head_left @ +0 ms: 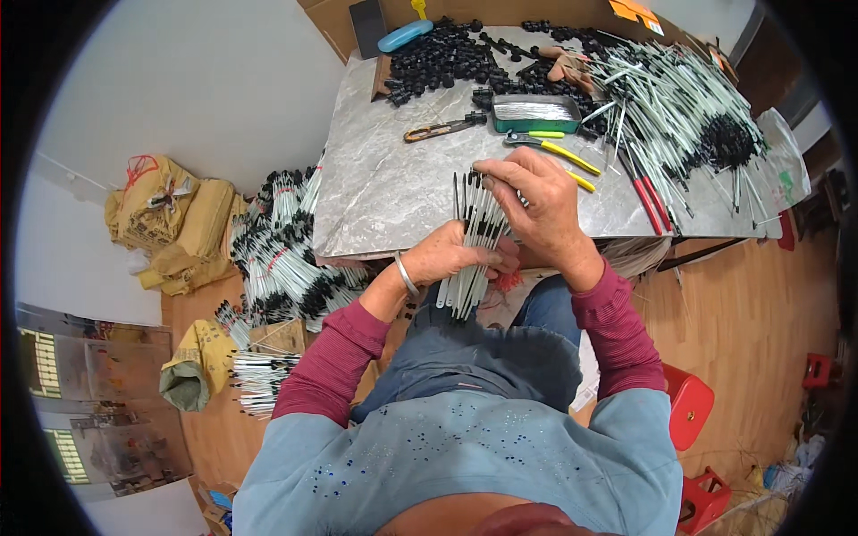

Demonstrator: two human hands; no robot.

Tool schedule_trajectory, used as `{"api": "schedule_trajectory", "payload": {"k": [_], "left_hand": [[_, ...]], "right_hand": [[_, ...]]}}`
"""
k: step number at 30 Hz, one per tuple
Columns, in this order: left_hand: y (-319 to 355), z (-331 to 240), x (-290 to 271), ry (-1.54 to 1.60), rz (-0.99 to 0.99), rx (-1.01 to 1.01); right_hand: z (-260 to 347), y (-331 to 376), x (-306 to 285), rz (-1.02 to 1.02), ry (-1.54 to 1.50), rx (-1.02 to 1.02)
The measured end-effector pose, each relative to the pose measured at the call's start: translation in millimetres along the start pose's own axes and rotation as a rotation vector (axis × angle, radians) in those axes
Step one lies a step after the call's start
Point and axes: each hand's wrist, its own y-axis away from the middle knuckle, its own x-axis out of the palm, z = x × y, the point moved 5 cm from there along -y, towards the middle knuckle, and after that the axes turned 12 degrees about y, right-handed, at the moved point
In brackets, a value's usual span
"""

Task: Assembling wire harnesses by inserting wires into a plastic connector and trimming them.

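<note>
My left hand [447, 255] is wrapped around a bundle of thin pale rods with black tips [469, 284], held upright over my lap at the table's near edge. A few rods on the bundle's left side stand a little apart from the others. At the top of the bundle, my right hand [543, 204] pinches the black end of a rod between thumb and fingertips. The exact grip point is partly hidden by the fingers. Just beyond the right hand lie pliers with yellow handles [563, 154] and a green tin of thin, silvery pins or wires [536, 112].
On the grey marbled table [375, 192] lie a utility knife [444, 128], red-handled pliers [645, 192], heaped black fittings [438, 67] and a large pile of pale rods [670, 89]. Bundled rods [286, 241] and yellow sacks [183, 223] stand left. Red stools [686, 406] are at right.
</note>
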Motion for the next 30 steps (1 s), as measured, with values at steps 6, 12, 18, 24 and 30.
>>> {"api": "schedule_trajectory", "payload": {"k": [6,12,18,24,30], "left_hand": [[-1,2,0,0.004,-0.029,0.045],[0,2,0,0.017,-0.023,0.043],[0,2,3,0.045,-0.032,0.039],[1,0,3,0.049,-0.059,0.067],[1,2,2,0.089,-0.076,0.06]], "right_hand": [[1,5,4,-0.035,-0.039,0.096],[2,4,-1,-0.01,0.003,0.1],[4,-2,-5,-0.005,0.028,0.055],[9,0,-7,0.026,0.057,0.078],[8,-2,-4,-0.002,0.031,0.062]]}}
